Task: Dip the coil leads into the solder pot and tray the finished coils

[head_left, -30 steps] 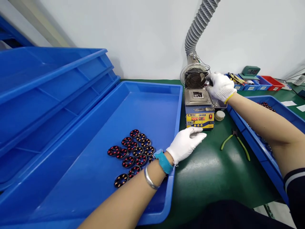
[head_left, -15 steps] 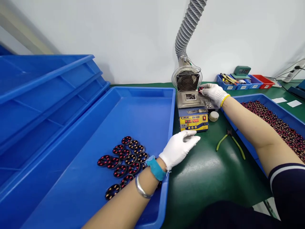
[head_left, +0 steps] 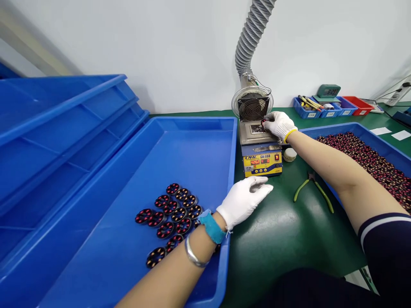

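My right hand (head_left: pixel 278 125), in a white glove with a yellow cuff, pinches a small dark round part (head_left: pixel 263 122) with red bits. The part is at the right edge of the square well (head_left: pixel 257 128) on top of the yellow and blue heated unit (head_left: pixel 262 164). My left hand (head_left: pixel 244 200), also gloved in white, hovers in front of the unit near the tray's right rim, its thumb and fingers apart and nothing between them. Several similar round parts (head_left: pixel 165 229) lie in the large blue tray (head_left: pixel 192 149), some hidden by my left forearm.
Stacked blue trays (head_left: pixel 64 137) stand at the left. Green-handled pliers (head_left: pixel 311 176) and a small round tin (head_left: pixel 290 155) lie right of the unit. Another blue tray of many parts (head_left: pixel 366 158) is beyond. A grey duct (head_left: pixel 253 38) hangs above, small bins (head_left: pixel 330 110) behind.
My right hand has moved left with the round part, from beside the heated unit to the edge of its well. My left hand has hardly moved.
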`<move>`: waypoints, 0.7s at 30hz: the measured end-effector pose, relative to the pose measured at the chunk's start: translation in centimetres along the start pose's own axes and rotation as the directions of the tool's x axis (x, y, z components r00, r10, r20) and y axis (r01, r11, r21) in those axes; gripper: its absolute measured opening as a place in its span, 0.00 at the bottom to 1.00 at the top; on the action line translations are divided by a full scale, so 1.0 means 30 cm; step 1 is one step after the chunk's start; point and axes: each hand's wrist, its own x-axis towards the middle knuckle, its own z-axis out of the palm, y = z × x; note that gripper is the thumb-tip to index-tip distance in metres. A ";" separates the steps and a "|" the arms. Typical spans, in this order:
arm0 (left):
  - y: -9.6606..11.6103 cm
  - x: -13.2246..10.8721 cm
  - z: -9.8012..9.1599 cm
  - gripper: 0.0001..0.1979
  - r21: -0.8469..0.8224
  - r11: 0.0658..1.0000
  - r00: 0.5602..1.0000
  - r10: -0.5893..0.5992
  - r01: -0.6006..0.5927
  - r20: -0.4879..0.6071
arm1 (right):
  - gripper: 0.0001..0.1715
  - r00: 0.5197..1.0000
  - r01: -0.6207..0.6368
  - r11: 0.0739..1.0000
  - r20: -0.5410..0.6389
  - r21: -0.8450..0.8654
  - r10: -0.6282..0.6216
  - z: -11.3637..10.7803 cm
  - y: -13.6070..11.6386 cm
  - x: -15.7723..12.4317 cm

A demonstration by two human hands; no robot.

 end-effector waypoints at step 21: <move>-0.001 0.007 -0.021 0.22 0.111 0.987 0.970 0.137 -0.116 -0.202 | 0.19 0.997 -0.051 0.975 -0.037 0.214 0.061 -0.069 -0.021 -0.023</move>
